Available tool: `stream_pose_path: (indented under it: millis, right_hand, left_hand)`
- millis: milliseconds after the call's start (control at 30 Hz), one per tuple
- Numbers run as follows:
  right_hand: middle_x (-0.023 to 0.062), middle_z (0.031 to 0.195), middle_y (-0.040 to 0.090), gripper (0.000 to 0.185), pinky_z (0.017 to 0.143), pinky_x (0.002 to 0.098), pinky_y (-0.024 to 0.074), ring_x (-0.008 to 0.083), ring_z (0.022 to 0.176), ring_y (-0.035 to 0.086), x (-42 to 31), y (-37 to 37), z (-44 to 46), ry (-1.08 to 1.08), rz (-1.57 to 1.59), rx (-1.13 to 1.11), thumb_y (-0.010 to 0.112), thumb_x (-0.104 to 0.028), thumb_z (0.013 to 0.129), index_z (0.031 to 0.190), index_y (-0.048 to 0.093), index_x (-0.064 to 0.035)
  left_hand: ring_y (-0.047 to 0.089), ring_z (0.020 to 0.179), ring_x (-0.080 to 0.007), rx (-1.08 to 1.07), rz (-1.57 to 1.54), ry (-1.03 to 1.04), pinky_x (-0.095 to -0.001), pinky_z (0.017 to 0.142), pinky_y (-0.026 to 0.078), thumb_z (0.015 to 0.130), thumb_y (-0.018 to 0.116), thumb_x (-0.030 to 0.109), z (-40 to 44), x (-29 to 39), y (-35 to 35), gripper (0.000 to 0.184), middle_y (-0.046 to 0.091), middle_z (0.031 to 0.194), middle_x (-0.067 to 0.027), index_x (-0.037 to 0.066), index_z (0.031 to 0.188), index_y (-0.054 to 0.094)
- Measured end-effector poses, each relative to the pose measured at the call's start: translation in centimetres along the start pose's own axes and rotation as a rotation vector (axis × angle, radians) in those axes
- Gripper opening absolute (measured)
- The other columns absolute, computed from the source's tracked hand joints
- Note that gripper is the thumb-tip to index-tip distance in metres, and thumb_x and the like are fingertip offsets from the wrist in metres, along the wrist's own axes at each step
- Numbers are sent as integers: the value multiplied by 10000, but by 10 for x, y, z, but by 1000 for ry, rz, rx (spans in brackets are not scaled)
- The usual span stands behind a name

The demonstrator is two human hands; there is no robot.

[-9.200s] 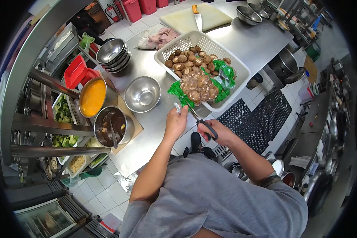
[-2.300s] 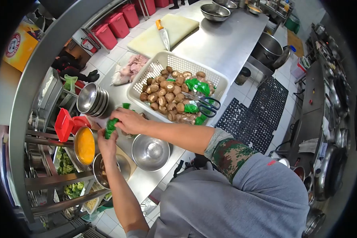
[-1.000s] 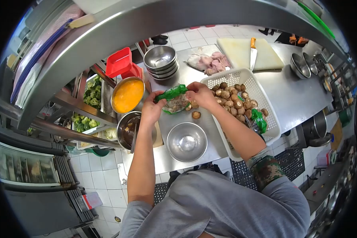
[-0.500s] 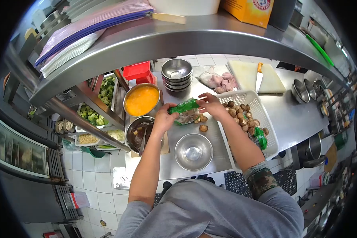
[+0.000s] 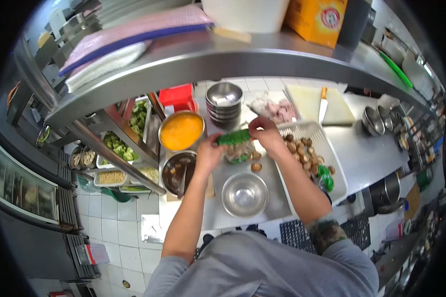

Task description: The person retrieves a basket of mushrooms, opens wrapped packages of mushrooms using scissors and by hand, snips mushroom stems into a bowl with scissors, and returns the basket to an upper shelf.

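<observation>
A bag with a green top and a clear lower part [image 5: 235,138] is stretched between my two hands above the steel table. My left hand [image 5: 210,152] pinches its left end, and my right hand [image 5: 265,132] grips the right end. Loose brown mushrooms [image 5: 256,167] lie just below and to the right of the bag. Nearer my body stands a steel bowl [image 5: 245,195] with nothing in it. To the right, a white perforated basket [image 5: 338,171] holds many mushrooms [image 5: 302,151] and another green-and-clear bag [image 5: 325,178]; my right forearm passes over its left part.
Left of my hands are a pot of orange liquid [image 5: 182,130] and a pot of dark sauce [image 5: 179,173]. Behind stand stacked steel bowls [image 5: 224,101], raw meat [image 5: 278,110] and a cutting board [image 5: 309,101] with a knife [image 5: 323,106]. A steel shelf [image 5: 183,63] crosses above.
Since the earliest frame, the scissors have left my right hand, and both hands have moved left from the basket to a bag over the table. Lately the view has tilted up, showing more shelf.
</observation>
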State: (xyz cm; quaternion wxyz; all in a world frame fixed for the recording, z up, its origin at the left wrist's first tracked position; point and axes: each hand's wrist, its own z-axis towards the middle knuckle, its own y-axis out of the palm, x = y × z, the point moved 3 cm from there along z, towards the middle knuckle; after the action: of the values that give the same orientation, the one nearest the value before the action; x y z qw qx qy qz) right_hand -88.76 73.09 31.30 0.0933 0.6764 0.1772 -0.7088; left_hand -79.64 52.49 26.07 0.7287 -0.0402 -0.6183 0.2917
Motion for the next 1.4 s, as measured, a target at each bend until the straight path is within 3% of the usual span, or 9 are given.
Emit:
stream_pose_path:
  millis: [167,233,333,433,533,633,733,1300,1400]
  right_hand:
    - [91,949,691,328,725,315,563,195,836,685,-13,2,-10,-40,-186,-83,648,-17,813,1140,656,-8]
    - [113,986,675,417,812,373,552,259,965,681,-11,9,-22,-257,-446,-64,696,-138,823,1232,644,-73]
    - [170,952,656,310,837,431,526,361,961,647,5,17,-28,-519,-743,9,700,-150,826,1115,661,-45]
    - [205,953,638,190,836,465,505,403,943,620,-4,21,-24,-519,-709,-33,670,-109,836,1004,664,-22]
    - [200,899,624,143,812,477,493,399,891,621,8,23,-24,-520,-697,-39,652,-116,847,953,663,-20]
    - [196,887,623,131,803,483,490,395,866,619,-15,8,-32,-497,-667,73,656,-129,840,912,665,-20]
    - [194,849,629,121,787,476,497,381,862,612,4,13,-33,-510,-716,53,667,-138,825,881,664,-30]
    - [214,992,654,160,839,478,501,414,949,623,11,36,-36,-570,-571,9,623,-108,856,962,640,11]
    - [209,979,659,154,838,481,502,418,950,627,7,35,-34,-565,-570,67,615,-97,857,966,639,8]
  left_hand:
    - [710,768,-194,-29,-183,-64,-326,740,543,819,713,155,8,-1,-1,447,726,895,-151,-11,1231,659]
    - [697,770,-166,-29,-270,-121,-307,737,542,855,695,132,-7,-9,2,406,715,888,-130,-40,1219,644]
    - [673,772,-126,58,-450,-147,-282,726,549,907,663,94,-4,10,3,237,693,847,-81,-73,1075,655]
    - [688,736,-168,64,-125,-121,-313,698,548,898,664,83,-3,18,-5,144,691,778,-100,-38,975,678]
    - [696,732,-322,56,234,226,-405,689,540,864,673,68,-1,25,-4,85,704,848,-172,-1,911,691]
    - [653,775,-397,202,200,228,-456,715,521,862,660,76,3,39,-23,75,676,851,-189,15,906,670]
    - [638,814,-400,71,345,443,-469,742,512,870,644,90,3,45,-6,75,656,863,-191,21,900,644]
    - [613,877,-440,-31,293,431,-510,773,480,897,578,69,-2,40,26,66,627,882,-240,9,899,605]
    - [605,869,-453,100,287,334,-511,763,480,899,557,59,2,26,15,69,623,890,-239,0,919,588]
